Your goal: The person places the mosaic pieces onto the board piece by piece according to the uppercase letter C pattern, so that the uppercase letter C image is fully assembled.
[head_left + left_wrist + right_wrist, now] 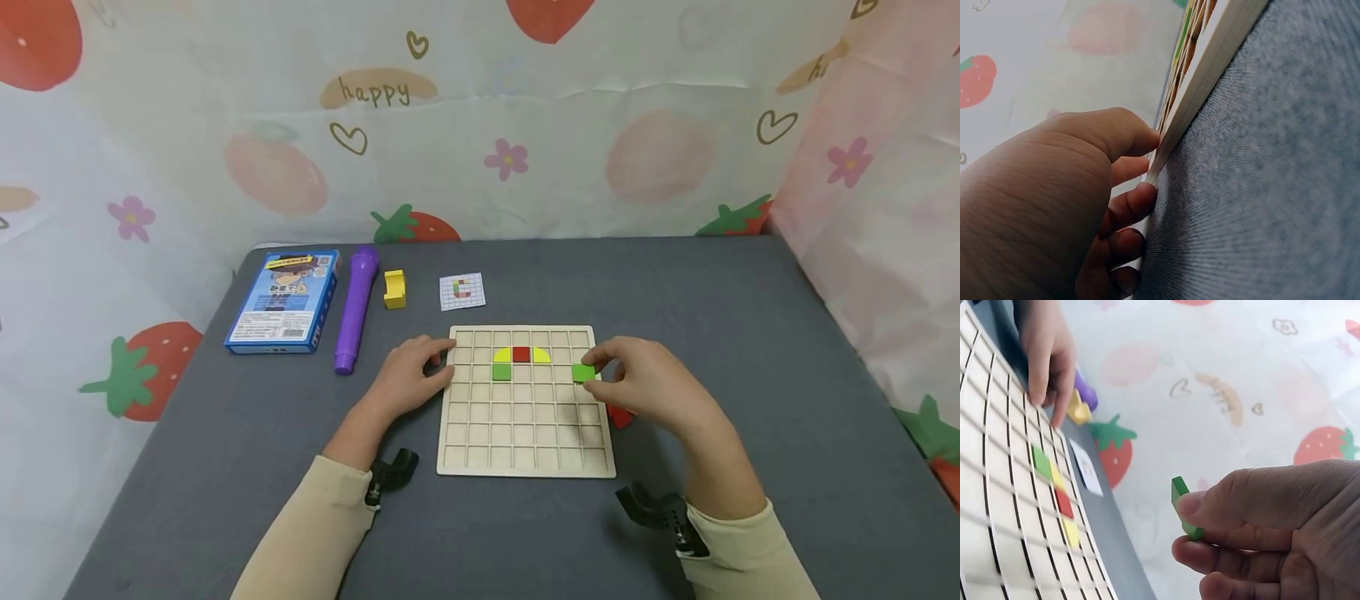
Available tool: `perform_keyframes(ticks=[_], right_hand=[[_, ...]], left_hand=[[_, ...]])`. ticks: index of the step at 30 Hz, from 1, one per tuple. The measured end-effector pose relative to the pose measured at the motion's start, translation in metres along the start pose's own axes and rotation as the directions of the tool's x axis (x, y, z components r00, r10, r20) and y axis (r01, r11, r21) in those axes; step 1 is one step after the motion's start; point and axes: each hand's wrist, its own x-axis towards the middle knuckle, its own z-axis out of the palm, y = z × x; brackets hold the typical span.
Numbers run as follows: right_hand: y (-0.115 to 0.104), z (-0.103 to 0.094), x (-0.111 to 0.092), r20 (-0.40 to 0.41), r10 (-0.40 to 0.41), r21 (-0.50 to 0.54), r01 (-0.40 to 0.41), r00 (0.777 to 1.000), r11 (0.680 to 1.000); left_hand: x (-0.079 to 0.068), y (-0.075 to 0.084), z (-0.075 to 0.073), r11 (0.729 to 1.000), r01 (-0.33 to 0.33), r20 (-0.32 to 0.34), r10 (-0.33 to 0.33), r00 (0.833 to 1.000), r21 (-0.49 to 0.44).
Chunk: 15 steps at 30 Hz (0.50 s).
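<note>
My right hand point(660, 387) pinches a green square tile point(1185, 509) between thumb and fingers. In the head view that tile overlaps the right edge of a pale wooden grid board point(525, 435). My left hand point(405, 375) rests its fingertips against the board's left edge, thumb and fingers loosely bent, as the left wrist view also shows. Near the top of the grid, a red square point(521, 355) sits between two yellow rounded tiles point(502, 356). Directly below the left yellow one lies another green square point(502, 372).
Red pieces point(620, 416) lie right of the board, partly hidden by my right hand. Behind the board is a small pattern card point(462, 292). Further left are a yellow block point(394, 289), a purple microphone-shaped tube point(356, 308) and a blue box point(285, 302).
</note>
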Motion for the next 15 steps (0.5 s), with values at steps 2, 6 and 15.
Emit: perform_keyframes(ticks=[2,6,15], right_hand=[[-0.005,0.004,0.004,-0.009,-0.009,0.006,0.009,1.000,1.000],[-0.010,0.016,0.011,-0.012,-0.023,0.017,0.023,1.000,1.000],[-0.013,0.063,0.035,-0.028,-0.092,-0.009,0.092,0.995,0.996]], left_hand=[[-0.001,0.000,0.000,1.000,-0.003,-0.004,0.003,1.000,0.000],[-0.001,0.001,0.000,1.000,-0.009,-0.011,0.009,1.000,-0.008],[-0.001,0.000,0.001,1.000,-0.006,-0.018,0.006,1.000,-0.002]])
